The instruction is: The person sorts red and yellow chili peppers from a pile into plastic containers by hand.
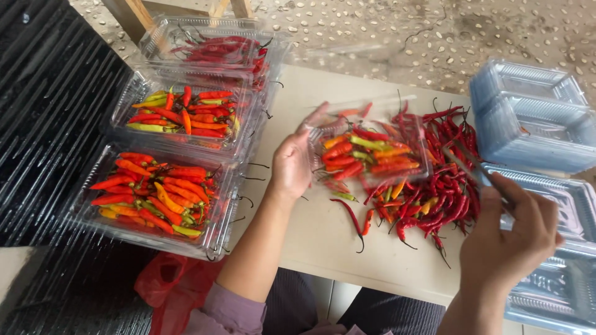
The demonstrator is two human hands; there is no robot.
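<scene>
My left hand point(293, 162) grips the near-left side of a clear plastic clamshell container point(411, 166) filled with red, orange and green chili peppers; its lid stands up, blurred. My right hand point(510, 236) is closed on a pair of thin metal tongs point(467, 162) whose tips reach toward the loose pile of red chilies point(448, 186) on the beige table point(316, 236). A few stray chilies point(354, 218) lie on the table just in front of the container.
At left, three closed clear containers point(155, 192) point(186, 115) point(214, 46) packed with chilies stand in a row, partly stacked. Stacks of empty clear containers point(534, 111) point(559, 279) sit at right. A red plastic bag point(171, 288) lies below the table edge. Pebbled ground lies beyond.
</scene>
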